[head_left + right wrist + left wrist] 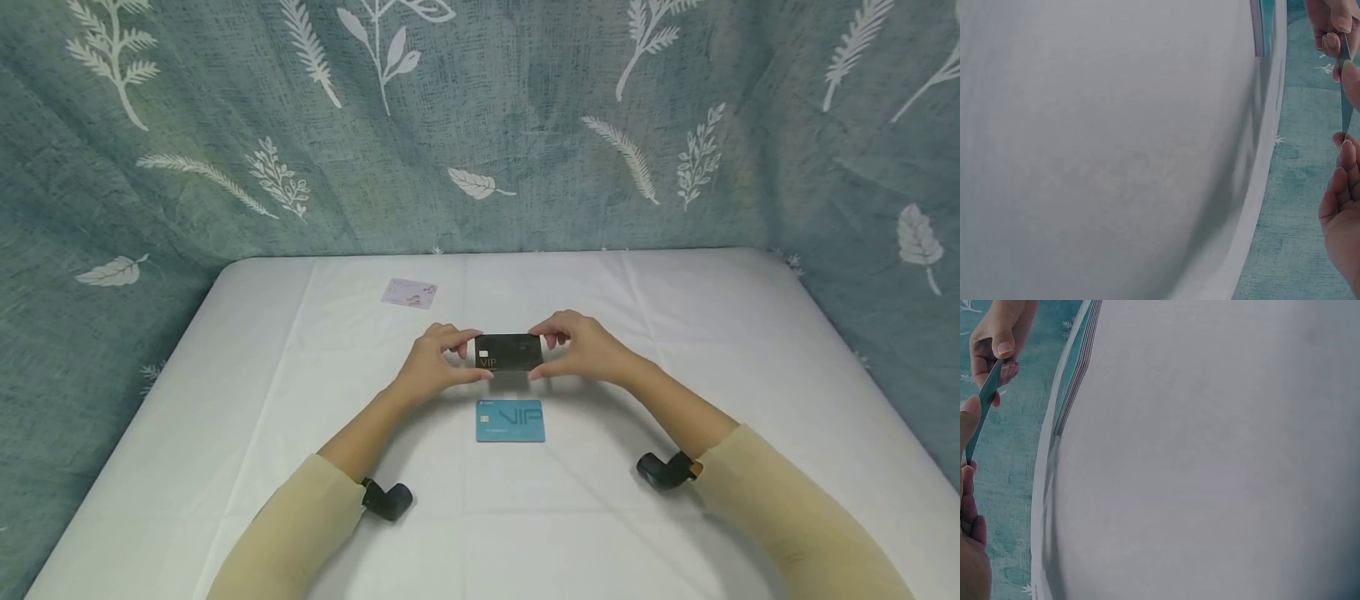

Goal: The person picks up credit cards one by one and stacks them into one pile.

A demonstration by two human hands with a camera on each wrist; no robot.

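Observation:
A black card [513, 352] with gold "VIP" lettering and a chip is held up over the white table, between both hands. The left hand [431, 365] pinches its left end, thumb at the near edge and fingers at the far edge. At the other end the right hand [588, 350] grips it the same way. Both wrist views show the card nearly edge-on, as a thin dark sliver [984, 409] between the fingers. Directly below, nearer the person, lies a blue card [510, 427] marked "VIP".
Farther back, left of the hands, a pale card [409, 293] with small pictures lies on the white tablecloth [360, 333]. A teal leaf-patterned curtain [525, 125] stands behind the table. Black wrist devices [388, 502] stick out from the sleeves.

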